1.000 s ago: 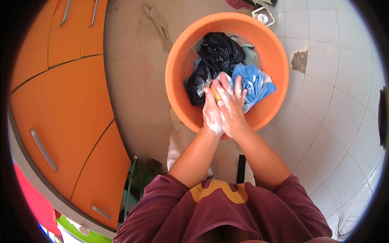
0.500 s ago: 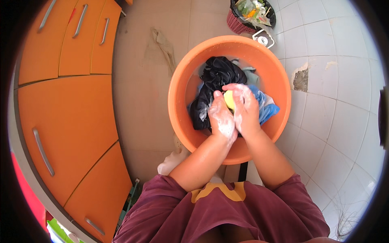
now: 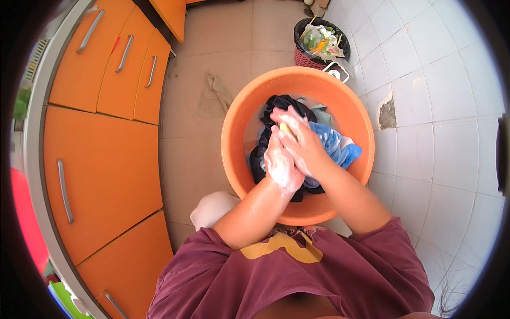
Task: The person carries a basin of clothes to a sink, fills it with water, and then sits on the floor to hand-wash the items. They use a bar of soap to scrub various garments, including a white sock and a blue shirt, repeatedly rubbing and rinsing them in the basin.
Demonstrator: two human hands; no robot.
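A yellow bar of soap (image 3: 284,128) is pressed between my hands, mostly hidden by the fingers. My left hand (image 3: 280,164), covered in white lather from palm to wrist, cups it from the left. Over its other side lies my right hand (image 3: 300,142), with foam along the fingers. Both are closed around the soap, above wet laundry in an orange plastic basin (image 3: 232,159). Beneath and beside them lie a black garment (image 3: 256,155) and a blue-and-white cloth (image 3: 330,143). A grey-green cloth (image 3: 321,115) shows behind.
Orange cabinets (image 3: 106,175) with metal handles line the left side. A pink waste basket (image 3: 306,58) with a black liner and scraps stands beyond the basin. White wall tiles (image 3: 414,154) run close along the right. A pale rag (image 3: 217,91) lies on the floor.
The view has shifted, so the basin sits slightly lower. My right hand has slid forward and left across my left hand, and less of the soap shows.
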